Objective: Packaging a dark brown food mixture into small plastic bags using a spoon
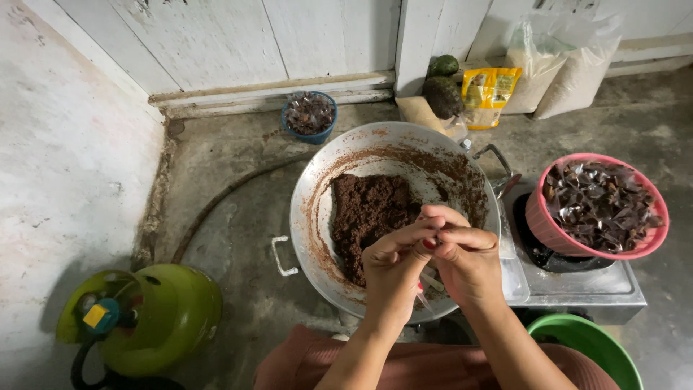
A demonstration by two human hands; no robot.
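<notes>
Both my hands, left point(393, 271) and right point(468, 260), pinch a small wrapper point(427, 283) over the pan point(307, 217); fingers narrow; I'd twist tight, keeping paste point(368, 209) in.

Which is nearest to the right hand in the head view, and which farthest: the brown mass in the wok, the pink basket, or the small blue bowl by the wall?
1. Brown mass, just left of the right hand, in the wok.
2. Pink basket, to its right, on the stove.
3. Small blue bowl, far up-left by the wall.
</notes>
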